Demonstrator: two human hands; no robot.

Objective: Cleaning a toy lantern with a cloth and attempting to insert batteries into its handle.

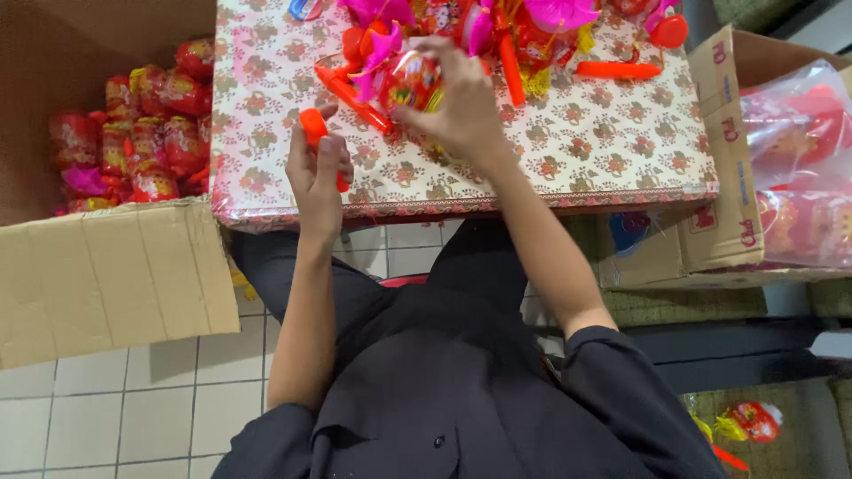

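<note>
My left hand (316,168) grips a short orange plastic stick (315,129) over the near edge of a small table covered in a floral cloth (612,142). My right hand (461,106) holds a red lantern-like toy (410,82) with a pink frill, slightly above the cloth. More orange sticks (619,68), pink paper flowers (559,12) and red toys lie in a heap at the table's far side.
A large open cardboard box (115,275) on my left holds several finished red lantern toys (142,133). On my right another carton (719,222) carries clear bags of red parts (803,168). White tiled floor lies below; one toy (754,419) rests on a mat at the lower right.
</note>
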